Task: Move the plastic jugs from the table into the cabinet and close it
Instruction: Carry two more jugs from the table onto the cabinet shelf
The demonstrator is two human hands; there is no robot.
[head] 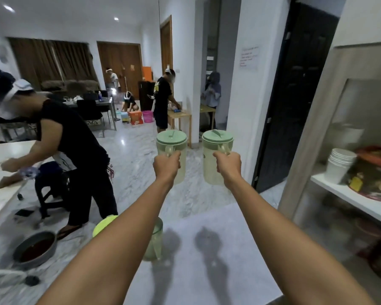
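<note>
Both arms out in front of me, a jug in each fist. My left hand (pixel 167 165) is wrapped tight around the handle of the left jug (pixel 171 148), pale green with its lid on, hanging upright in the air. My right hand (pixel 228 165) grips the handle of the right jug (pixel 217 150) the same way, lid on, upright, just beside the other one and level with it. Both are lifted clear above the far edge of the tabletop (pixel 207 249), and their two shadows fall on its pale surface below. A third jug (pixel 154 241) stands at the tabletop's left edge, half hidden behind my left forearm, with a bright yellow-green lid (pixel 102 224) showing beside it. Off to my right the cabinet (pixel 317 133) stands open, and on its white shelf (pixel 350 194) sit a stack of white cups (pixel 339 164) and a round printed tin (pixel 374 175) touching them. To my left, another person (pixel 75 146) in black bends over a white table (pixel 0 172).
</note>
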